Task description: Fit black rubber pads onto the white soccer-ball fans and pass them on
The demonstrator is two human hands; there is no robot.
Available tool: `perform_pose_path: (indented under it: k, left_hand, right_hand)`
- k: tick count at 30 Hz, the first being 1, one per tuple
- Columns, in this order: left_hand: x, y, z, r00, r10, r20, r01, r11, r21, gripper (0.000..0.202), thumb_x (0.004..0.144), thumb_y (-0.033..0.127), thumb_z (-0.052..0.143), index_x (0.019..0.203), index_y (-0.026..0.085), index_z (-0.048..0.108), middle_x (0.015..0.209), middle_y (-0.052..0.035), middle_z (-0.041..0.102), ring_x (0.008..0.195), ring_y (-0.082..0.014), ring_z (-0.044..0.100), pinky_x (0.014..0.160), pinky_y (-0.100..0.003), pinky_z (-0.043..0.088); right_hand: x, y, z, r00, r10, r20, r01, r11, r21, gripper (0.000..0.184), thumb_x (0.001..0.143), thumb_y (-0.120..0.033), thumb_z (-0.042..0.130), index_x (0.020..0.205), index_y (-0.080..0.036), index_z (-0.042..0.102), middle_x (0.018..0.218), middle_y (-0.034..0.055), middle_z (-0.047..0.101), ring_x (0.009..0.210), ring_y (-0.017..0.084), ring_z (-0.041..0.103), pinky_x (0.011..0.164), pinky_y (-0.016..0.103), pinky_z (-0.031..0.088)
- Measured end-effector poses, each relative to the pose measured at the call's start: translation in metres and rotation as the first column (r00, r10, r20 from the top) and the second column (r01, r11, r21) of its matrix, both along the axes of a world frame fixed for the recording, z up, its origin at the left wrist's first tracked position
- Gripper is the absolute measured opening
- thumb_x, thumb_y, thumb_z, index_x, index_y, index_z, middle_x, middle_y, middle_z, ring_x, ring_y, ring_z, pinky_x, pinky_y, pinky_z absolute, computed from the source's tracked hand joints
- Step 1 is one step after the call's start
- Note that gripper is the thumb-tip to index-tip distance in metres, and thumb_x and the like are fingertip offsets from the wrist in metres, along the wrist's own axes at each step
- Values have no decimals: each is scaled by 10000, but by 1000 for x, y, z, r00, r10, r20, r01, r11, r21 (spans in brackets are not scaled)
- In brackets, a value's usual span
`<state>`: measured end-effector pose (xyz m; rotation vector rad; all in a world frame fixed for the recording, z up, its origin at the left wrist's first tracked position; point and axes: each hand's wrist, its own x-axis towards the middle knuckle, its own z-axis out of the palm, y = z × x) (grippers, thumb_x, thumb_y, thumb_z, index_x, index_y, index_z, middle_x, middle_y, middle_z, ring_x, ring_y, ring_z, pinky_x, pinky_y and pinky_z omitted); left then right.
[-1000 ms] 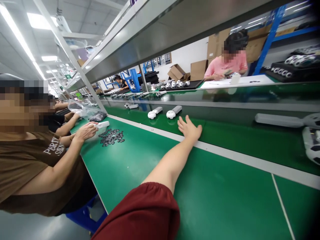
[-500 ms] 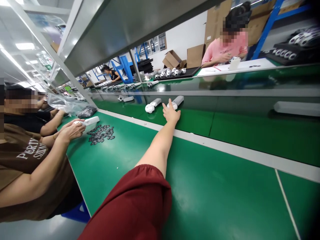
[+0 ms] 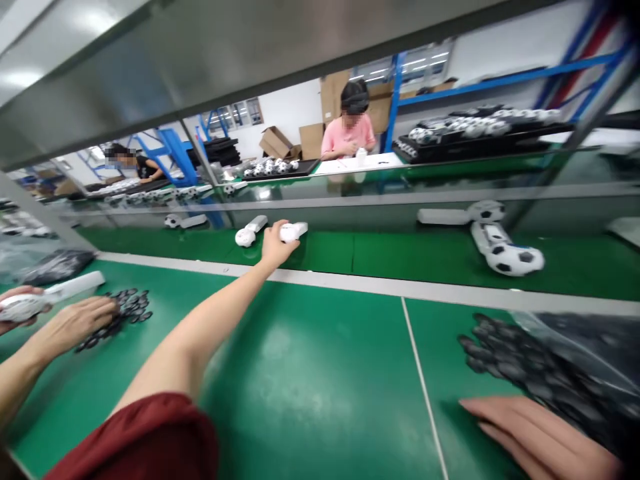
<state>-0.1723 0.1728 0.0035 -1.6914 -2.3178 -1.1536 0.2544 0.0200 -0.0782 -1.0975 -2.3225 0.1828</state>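
Note:
My left hand (image 3: 278, 247) reaches out over the dark green conveyor and is closed round the round head of a white ball-headed piece with a handle (image 3: 294, 231). Just left of it lies another such white piece (image 3: 246, 237) on the belt. At the lower right, my right hand (image 3: 543, 430) shows partly, slightly blurred, its fingers stretched out and holding nothing visible. It is beside a heap of small black pieces (image 3: 515, 357) on the green bench (image 3: 310, 393).
Football-patterned pieces with handles (image 3: 513, 259) lie on the belt at right. A clear bag (image 3: 590, 343) lies behind the black heap. At left, a co-worker's hand (image 3: 75, 327) touches another black heap (image 3: 133, 305). A metal shelf (image 3: 240, 60) hangs overhead. A person in pink (image 3: 349, 133) sits opposite.
My left hand, spread over the white piece before, is now closed on its head. My right hand has come into view. The view has turned right, and the co-worker's hand has reached the black pieces.

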Motion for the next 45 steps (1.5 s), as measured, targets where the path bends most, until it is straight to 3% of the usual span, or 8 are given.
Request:
perform_pose_path:
  k: [10,17,20,24,28,33,39,45]
  left_hand:
    - [61,-166,78,931,-362,-42,362,932,-14,557,547,328,688,1067,308,488,1024,28,593,889,-186,580,765,-315,464]
    - [152,-208,28,715,-646,-268,617,763,-194,532,612,260,623,1126,218,493,1029,-84,510,963,-241,511,787,-381,463]
    - [157,-201,15,641,-739,-205,659,668,-346,621,582,313,696,1148,162,491,1114,-125,490,1047,-272,474,867,-406,431]
    - [134,-190,27,501,-857,-125,626,458,-631,597,644,311,655,1204,208,477,1200,-85,546,1103,-260,494,920,-392,389]
    - [132,-197,29,487,-824,-291,480,530,-699,385,707,195,511,1086,220,570,932,-48,659,886,-243,588,761,-363,424]
    - [167,-204,12,665,-668,-334,423,706,-569,429,737,383,528,1111,173,520,974,-88,609,898,-275,568,716,-362,441]
    - [186,-196,7,676,-735,-54,570,568,-594,609,709,485,566,1239,242,389,1129,-61,537,978,-259,562,761,-352,459]
    - [189,-199,2,732,-679,-52,545,630,-553,702,721,576,515,1305,237,325,1233,-81,459,982,-278,568,737,-374,480]
  right_hand:
    - [-32,-17,59,992,124,-19,-125,980,-157,252,902,-237,351,922,-220,602,944,38,635,847,128,621,772,218,516]
    - [-30,-16,62,982,183,-52,-189,973,-133,171,879,-198,413,884,-195,584,902,51,623,844,149,598,778,279,502]
    - [-31,-15,63,981,185,-55,-192,971,-143,159,870,-185,429,874,-193,587,884,56,619,846,159,589,784,300,495]
    - [-32,-18,65,988,105,-109,-129,962,-239,150,856,-193,449,929,-196,580,925,55,607,730,137,604,672,280,520]
    - [-35,-24,69,976,-28,-218,-81,877,-474,122,843,-255,463,904,-201,554,860,24,580,415,62,506,342,212,422]
    - [-37,-25,73,933,-88,-349,-115,846,-521,83,803,-273,530,808,-192,547,680,-26,550,409,66,485,358,206,402]
    - [-40,-27,70,902,130,-412,-259,926,-274,41,756,-214,627,770,-185,602,896,32,571,845,143,557,706,283,477]
    - [-49,-36,62,907,210,-365,-288,941,-176,40,756,-249,645,759,-209,643,1034,50,513,1044,191,474,941,411,377]
